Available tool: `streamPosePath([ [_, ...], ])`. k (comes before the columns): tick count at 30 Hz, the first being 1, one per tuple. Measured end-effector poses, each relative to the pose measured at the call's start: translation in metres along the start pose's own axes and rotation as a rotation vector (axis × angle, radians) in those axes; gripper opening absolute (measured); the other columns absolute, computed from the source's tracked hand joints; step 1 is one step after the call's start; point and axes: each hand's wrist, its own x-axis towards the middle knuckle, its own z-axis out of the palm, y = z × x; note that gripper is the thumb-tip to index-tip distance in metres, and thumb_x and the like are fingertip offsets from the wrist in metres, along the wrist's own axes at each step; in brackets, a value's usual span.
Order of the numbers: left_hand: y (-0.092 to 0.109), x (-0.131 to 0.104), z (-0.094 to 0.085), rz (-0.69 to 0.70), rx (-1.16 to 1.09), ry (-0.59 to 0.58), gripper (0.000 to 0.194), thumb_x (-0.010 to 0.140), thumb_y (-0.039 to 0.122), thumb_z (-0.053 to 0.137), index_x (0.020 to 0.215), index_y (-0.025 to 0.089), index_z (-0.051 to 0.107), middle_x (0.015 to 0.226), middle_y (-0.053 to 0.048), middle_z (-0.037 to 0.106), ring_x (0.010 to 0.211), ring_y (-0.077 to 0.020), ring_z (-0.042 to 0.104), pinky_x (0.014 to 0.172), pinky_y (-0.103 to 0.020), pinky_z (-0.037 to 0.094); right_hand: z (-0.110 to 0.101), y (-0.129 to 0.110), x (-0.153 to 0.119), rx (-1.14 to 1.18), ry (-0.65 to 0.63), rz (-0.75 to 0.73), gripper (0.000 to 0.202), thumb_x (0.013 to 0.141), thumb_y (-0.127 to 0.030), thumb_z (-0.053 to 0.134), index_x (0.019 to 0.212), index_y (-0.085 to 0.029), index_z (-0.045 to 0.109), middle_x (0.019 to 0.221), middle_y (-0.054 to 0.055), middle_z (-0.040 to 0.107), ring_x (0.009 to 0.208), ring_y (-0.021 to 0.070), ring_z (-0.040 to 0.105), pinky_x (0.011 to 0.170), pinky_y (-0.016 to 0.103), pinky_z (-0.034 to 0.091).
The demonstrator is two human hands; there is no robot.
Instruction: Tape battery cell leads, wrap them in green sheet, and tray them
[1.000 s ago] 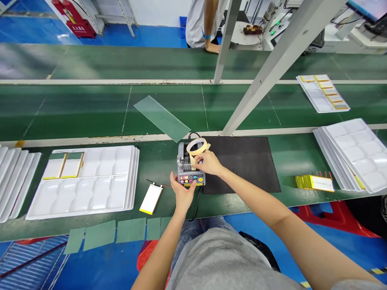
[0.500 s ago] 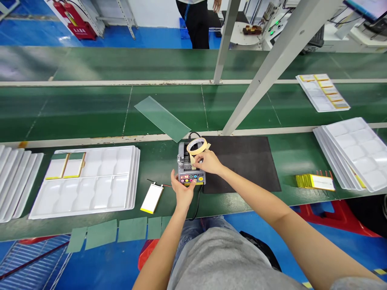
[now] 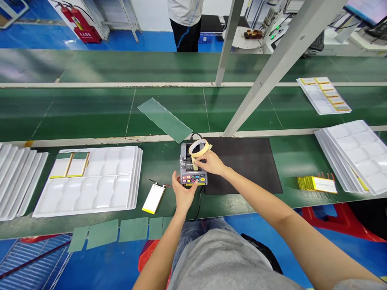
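A small grey tape dispenser [image 3: 186, 169] with coloured buttons and a lit display stands on the bench in front of me. My left hand [image 3: 184, 196] steadies its front left corner, thumb at the button panel and fingers along the side. A roll of yellowish masking tape [image 3: 199, 155] sits tilted at the top of the machine, a strip hanging from it toward the middle. My right hand [image 3: 210, 162] pinches the tape at the roll's lower right; its fingertips partly hide the strip. Left of my left hand lies a white pouch battery [image 3: 153, 198] with wire leads.
White trays [image 3: 90, 197] are stacked at left, the top one holding two batteries. A black mat [image 3: 244, 165] lies right of the dispenser. A stack of batteries [image 3: 317, 184] and more trays [image 3: 359, 153] are farther right. Green sheets [image 3: 133, 229] hang at the front edge. A metal post [image 3: 263, 80] slants overhead.
The view has shifted slightly. Both hands keep nearly the same places at the dispenser and tape. The person across the bench has moved a little left.
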Motion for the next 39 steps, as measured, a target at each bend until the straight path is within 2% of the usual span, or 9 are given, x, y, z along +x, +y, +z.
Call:
streamPosePath([
  [3, 0.022, 0.009, -0.022, 0.082, 0.077, 0.015, 0.073, 0.071, 0.035, 0.068, 0.134, 0.019, 0.033, 0.13, -0.017, 0.036, 0.124, -0.0328, 0.038, 0.104, -0.052, 0.03, -0.003, 0.001, 0.002, 0.0, 0.023, -0.005, 0.014, 0.082, -0.025, 0.064, 0.074, -0.021, 0.074, 0.079, 0.002, 0.068, 0.071, 0.0154, 0.059, 0.067, 0.025, 0.043],
  [6, 0.065, 0.034, -0.035, 0.254, 0.13, -0.063, 0.039, 0.081, 0.03, 0.056, 0.119, 0.024, 0.052, 0.134, -0.01, 0.037, 0.131, -0.0268, 0.03, 0.112, -0.041, 0.019, -0.004, 0.003, 0.004, -0.006, 0.041, -0.001, 0.013, 0.083, -0.023, 0.062, 0.077, -0.019, 0.074, 0.08, 0.002, 0.067, 0.061, 0.0122, 0.056, 0.06, 0.024, 0.042],
  [9, 0.109, 0.07, -0.023, 0.365, 0.168, -0.28, 0.027, 0.079, 0.027, 0.058, 0.105, 0.025, 0.063, 0.122, -0.005, 0.055, 0.123, -0.026, 0.042, 0.11, -0.037, 0.023, -0.003, 0.004, 0.005, -0.018, 0.037, -0.031, 0.014, 0.083, -0.02, 0.06, 0.077, -0.018, 0.073, 0.08, 0.002, 0.068, 0.063, 0.0131, 0.057, 0.06, 0.024, 0.041],
  [13, 0.137, 0.114, 0.013, 0.29, 0.227, -0.513, 0.015, 0.06, 0.029, 0.075, 0.061, 0.019, 0.065, 0.079, -0.007, 0.065, 0.104, -0.0348, 0.055, 0.095, -0.041, 0.036, -0.002, 0.002, 0.006, -0.049, 0.024, -0.076, 0.013, 0.082, -0.018, 0.06, 0.076, -0.017, 0.072, 0.079, 0.005, 0.068, 0.073, 0.0188, 0.06, 0.063, 0.027, 0.042],
  [17, 0.138, 0.132, 0.021, 0.184, 0.18, -0.685, 0.025, 0.06, 0.025, 0.074, 0.045, 0.019, 0.055, 0.052, -0.001, 0.055, 0.078, -0.0264, 0.061, 0.073, -0.033, 0.044, -0.01, 0.001, 0.006, -0.044, 0.023, -0.111, 0.011, 0.081, -0.017, 0.061, 0.078, -0.02, 0.072, 0.089, 0.004, 0.069, 0.084, 0.0196, 0.06, 0.073, 0.028, 0.044],
  [22, 0.132, 0.135, 0.004, 0.053, -0.029, -0.8, 0.016, 0.071, 0.031, 0.068, 0.073, 0.015, 0.065, 0.065, -0.001, 0.064, 0.067, -0.0159, 0.061, 0.068, -0.03, 0.048, -0.026, 0.007, 0.009, -0.015, 0.144, -0.025, 0.013, 0.083, -0.016, 0.056, 0.083, -0.02, 0.069, 0.083, 0.003, 0.067, 0.073, 0.0161, 0.057, 0.073, 0.029, 0.044],
  [28, 0.132, 0.144, 0.005, -0.06, -0.138, -0.815, 0.018, 0.069, 0.022, 0.073, 0.079, 0.013, 0.061, 0.069, -0.003, 0.066, 0.067, -0.0162, 0.065, 0.072, -0.036, 0.052, -0.028, 0.007, 0.019, 0.017, 0.208, 0.037, 0.016, 0.08, -0.016, 0.057, 0.094, -0.019, 0.066, 0.085, 0.003, 0.066, 0.074, 0.0171, 0.056, 0.072, 0.03, 0.044],
  [34, 0.128, 0.145, 0.007, -0.019, -0.109, -0.766, 0.017, 0.065, 0.011, 0.073, 0.079, 0.013, 0.063, 0.07, -0.003, 0.067, 0.067, -0.0173, 0.065, 0.075, -0.038, 0.051, -0.02, 0.003, 0.024, 0.072, 0.175, 0.023, 0.043, 0.08, -0.015, 0.057, 0.122, -0.022, 0.051, 0.108, 0.004, 0.065, 0.087, 0.0189, 0.059, 0.079, 0.032, 0.046],
  [39, 0.123, 0.149, 0.012, -0.003, -0.085, -0.714, 0.019, 0.062, 0.01, 0.075, 0.077, 0.013, 0.063, 0.069, -0.001, 0.067, 0.068, -0.0169, 0.064, 0.078, -0.037, 0.05, -0.013, 0.002, 0.03, 0.087, 0.121, 0.002, 0.048, 0.08, -0.014, 0.056, 0.126, -0.022, 0.048, 0.112, 0.006, 0.064, 0.095, 0.0214, 0.059, 0.084, 0.036, 0.047],
])
